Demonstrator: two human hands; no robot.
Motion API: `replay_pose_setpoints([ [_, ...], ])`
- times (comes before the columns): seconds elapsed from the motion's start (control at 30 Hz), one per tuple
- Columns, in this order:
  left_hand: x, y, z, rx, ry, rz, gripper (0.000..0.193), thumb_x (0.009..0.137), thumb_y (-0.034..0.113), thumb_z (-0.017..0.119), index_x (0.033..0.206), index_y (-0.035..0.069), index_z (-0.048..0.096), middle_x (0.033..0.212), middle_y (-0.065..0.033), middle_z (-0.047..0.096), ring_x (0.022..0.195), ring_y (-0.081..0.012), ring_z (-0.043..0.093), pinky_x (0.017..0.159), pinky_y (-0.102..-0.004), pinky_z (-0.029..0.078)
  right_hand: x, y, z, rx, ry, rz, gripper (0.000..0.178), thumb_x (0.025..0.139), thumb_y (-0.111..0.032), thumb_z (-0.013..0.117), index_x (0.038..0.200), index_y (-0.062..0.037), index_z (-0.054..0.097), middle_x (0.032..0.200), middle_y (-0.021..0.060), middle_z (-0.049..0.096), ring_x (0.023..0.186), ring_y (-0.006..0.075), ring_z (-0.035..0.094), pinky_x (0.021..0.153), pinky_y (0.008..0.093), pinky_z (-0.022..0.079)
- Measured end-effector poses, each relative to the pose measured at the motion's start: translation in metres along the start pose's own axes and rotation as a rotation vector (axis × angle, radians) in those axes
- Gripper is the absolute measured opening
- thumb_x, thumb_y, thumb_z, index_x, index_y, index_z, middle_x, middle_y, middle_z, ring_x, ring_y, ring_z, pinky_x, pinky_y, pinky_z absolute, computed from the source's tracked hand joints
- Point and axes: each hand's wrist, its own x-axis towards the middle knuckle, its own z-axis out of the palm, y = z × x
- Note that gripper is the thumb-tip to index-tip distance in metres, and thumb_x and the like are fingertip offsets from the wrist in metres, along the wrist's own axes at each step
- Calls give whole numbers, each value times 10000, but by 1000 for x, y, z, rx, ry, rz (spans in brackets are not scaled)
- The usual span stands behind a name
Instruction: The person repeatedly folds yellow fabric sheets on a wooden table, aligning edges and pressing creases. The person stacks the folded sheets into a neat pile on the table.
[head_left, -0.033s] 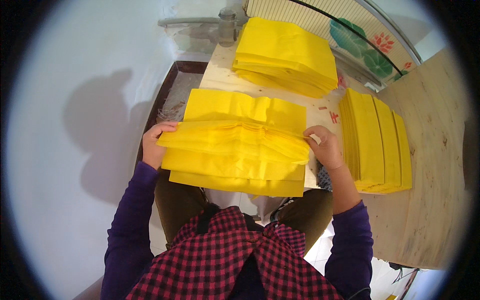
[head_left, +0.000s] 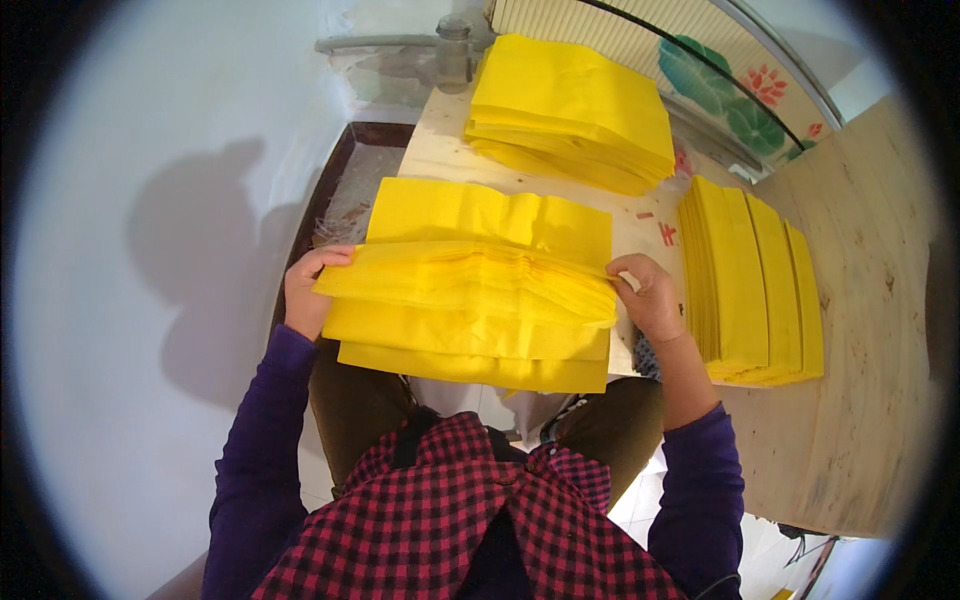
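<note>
Yellow rectangular fabric-like sheets [head_left: 430,278]: ends pinched by left hand [head_left: 306,287], right hand [head_left: 652,300]; overhang past pale wooden tabletop [head_left: 432,150] could cause slipping.

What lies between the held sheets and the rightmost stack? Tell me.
The head view shows the right hand, red scraps, a grey patterned item and tabletop.

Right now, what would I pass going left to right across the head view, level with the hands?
Shadow on the wall, left fingers, held yellow sheets, right fingers, yellow stack at the right.
</note>
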Motion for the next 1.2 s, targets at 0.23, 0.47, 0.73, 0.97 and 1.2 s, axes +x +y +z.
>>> replay_pose_setpoints([
  [0.23,-10,-2,3,146,-5,110,98,812,-22,638,896,19,669,1075,-131,684,1000,-230,644,893,-323,492,-22,8,14,-100,97,-79,197,744,30,689,915,-58,642,906,131,648,856,346,626,745,392,520],
  [0.47,-12,-6,3,227,-5,179,114,795,3,663,904,34,673,1076,-130,688,1007,-247,644,896,-331,492,-6,6,0,-63,81,-157,217,742,101,613,913,-32,629,982,137,648,935,352,616,822,402,512],
  [0.73,-13,-5,5,198,6,173,134,782,-5,656,905,43,676,1079,-129,689,1002,-255,643,893,-337,492,38,-91,12,-4,-6,7,215,881,-65,598,1087,-20,640,1144,177,648,1090,360,598,953,396,471],
  [0.97,-13,-11,7,173,22,187,159,762,-14,671,911,40,676,1084,-132,687,1004,-263,643,896,-340,492,47,-146,74,-393,-160,-28,504,914,-354,587,1297,-29,542,1344,177,540,1270,339,481,1082,439,354],
  [1.2,-17,-10,9,174,41,175,175,744,-21,690,909,35,674,1103,-130,682,998,-262,644,892,-336,493,0,-127,96,-453,-302,87,649,909,-443,564,1423,-68,436,1513,144,369,1422,285,298,1176,442,188],
])
